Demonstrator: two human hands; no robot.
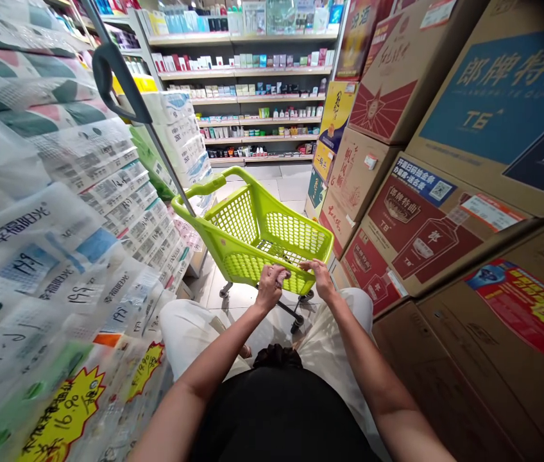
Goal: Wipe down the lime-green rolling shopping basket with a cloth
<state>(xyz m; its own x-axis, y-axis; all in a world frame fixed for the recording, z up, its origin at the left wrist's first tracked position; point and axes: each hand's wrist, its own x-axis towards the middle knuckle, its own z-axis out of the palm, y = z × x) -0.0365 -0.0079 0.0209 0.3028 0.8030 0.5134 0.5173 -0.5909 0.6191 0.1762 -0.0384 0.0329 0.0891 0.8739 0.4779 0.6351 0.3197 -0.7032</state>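
Note:
A lime-green plastic shopping cart (296,234) stands in the aisle, with its near end just beyond my knees and its push handle (214,183) at the far left. My left hand (270,287) is closed at the cart's near edge around a small, crumpled pinkish-grey cloth (282,276). At the near right corner, my right hand (321,278) has its fingers bent over the cart's rim. Through the lattice walls, the part of the basket that shows holds nothing I can make out.
Plastic-wrapped tissue packs (60,256) are piled close on the left. Stacked liquor cartons (435,224) line the right side. Shelves (247,99) of small boxed and bottled goods cross the far end. A grey pole with a looped handle (120,83) slants up from the cart.

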